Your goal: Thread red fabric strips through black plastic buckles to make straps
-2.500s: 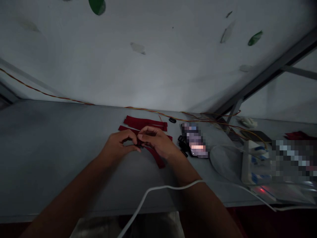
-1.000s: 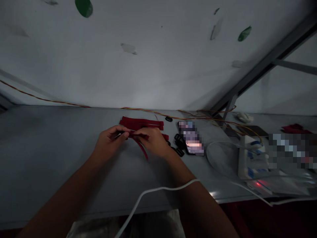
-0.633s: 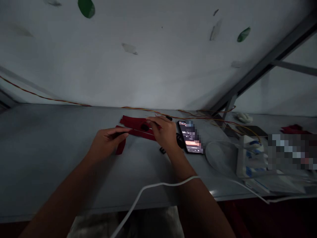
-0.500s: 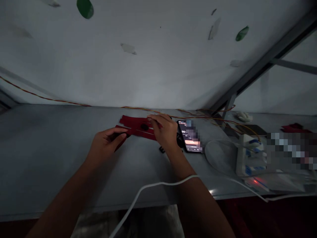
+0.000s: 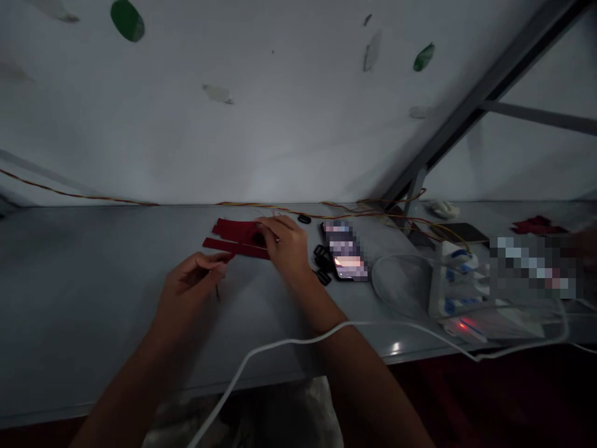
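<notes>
My left hand (image 5: 196, 280) is closed in a pinch on the end of a red fabric strip (image 5: 229, 256), just above the table. A thin dark end hangs below its fingers. My right hand (image 5: 290, 244) is bent over flat red strips (image 5: 233, 231) lying side by side, its fingers closed on red fabric that they partly cover. A dark oval piece (image 5: 257, 237) shows at its fingertips; its kind is unclear. Close to my right wrist lie black plastic buckles (image 5: 321, 254), and a small black oval loop (image 5: 304, 219) sits behind the hand.
A lit phone (image 5: 345, 252) lies right of the buckles. A white cable (image 5: 289, 341) crosses over my right forearm. Farther right are a power strip (image 5: 438, 280) with plugs, a dark flat object (image 5: 459, 232) and more red fabric (image 5: 538, 225). Twisted wires (image 5: 261, 204) run along the wall.
The view has shifted, so most things appear farther left. My left hand has drawn slightly away from the flat strips, and its fabric piece looks smaller. More black buckles now show beside my right wrist.
</notes>
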Motion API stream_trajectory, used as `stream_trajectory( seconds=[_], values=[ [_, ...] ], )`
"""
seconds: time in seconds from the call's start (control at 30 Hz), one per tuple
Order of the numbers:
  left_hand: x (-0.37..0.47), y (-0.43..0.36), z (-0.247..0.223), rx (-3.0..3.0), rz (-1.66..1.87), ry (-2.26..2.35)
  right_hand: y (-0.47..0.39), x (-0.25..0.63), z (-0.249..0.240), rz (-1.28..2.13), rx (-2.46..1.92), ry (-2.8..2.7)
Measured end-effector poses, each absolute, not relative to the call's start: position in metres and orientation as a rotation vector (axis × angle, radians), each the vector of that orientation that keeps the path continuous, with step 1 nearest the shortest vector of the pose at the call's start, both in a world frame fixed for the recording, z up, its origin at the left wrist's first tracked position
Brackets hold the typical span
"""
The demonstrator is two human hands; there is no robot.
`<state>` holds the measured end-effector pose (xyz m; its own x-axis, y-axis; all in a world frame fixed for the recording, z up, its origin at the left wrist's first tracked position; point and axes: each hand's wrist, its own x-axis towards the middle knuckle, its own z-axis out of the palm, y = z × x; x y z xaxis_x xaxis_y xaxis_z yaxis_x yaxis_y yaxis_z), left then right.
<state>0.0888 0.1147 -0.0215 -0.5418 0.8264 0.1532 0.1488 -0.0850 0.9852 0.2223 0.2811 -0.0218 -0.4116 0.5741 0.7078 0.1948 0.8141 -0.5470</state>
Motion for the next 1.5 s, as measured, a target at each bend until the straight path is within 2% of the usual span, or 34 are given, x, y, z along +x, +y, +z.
stream_trajectory(
  seconds=[0.23,0.37,0.5,0.6,0.67,0.77,0.9,0.97,1.03,1.13,1.2,1.3,1.5],
  values=[
    [0.096,0.090,-0.026,1.236,1.470,1.938,0.294,0.240,-0.006,0.334,-0.651,-1.591],
    [0.131,0.111,-0.038,1.615,1.153,1.858,0.304,0.251,-0.002,0.492,-0.748,-1.359],
    [0.172,0.150,-0.039,2.117,0.925,1.645,0.295,0.246,-0.004,0.720,-0.638,-1.393],
    [0.180,0.162,-0.036,2.299,0.830,1.797,0.281,0.236,-0.006,0.822,-0.552,-1.503],
    [0.168,0.157,-0.035,2.309,0.918,1.902,0.276,0.229,-0.008,0.816,-0.553,-1.621],
    [0.133,0.143,-0.035,2.288,1.077,2.044,0.272,0.221,-0.013,0.762,-0.539,-1.854],
    [0.076,0.128,-0.035,2.184,1.081,2.521,0.269,0.222,-0.017,0.696,-0.332,-2.416],
    [0.055,0.127,-0.040,2.147,1.011,2.595,0.269,0.227,-0.015,0.705,-0.280,-2.576],
    [0.044,0.128,-0.047,2.212,0.912,2.456,0.273,0.231,-0.011,0.734,-0.358,-2.538],
    [0.043,0.131,-0.058,2.324,0.775,2.207,0.281,0.231,-0.011,0.619,-0.717,-2.401],
    [0.049,0.133,-0.061,2.361,0.681,2.165,0.286,0.227,-0.018,0.495,-0.949,-2.394],
    [0.059,0.139,-0.059,2.406,0.568,2.174,0.289,0.218,-0.032,0.451,-1.074,-2.442],
    [0.066,0.159,-0.053,2.484,0.625,2.159,0.300,0.214,-0.037,0.726,-1.089,-2.353]
  ],
)
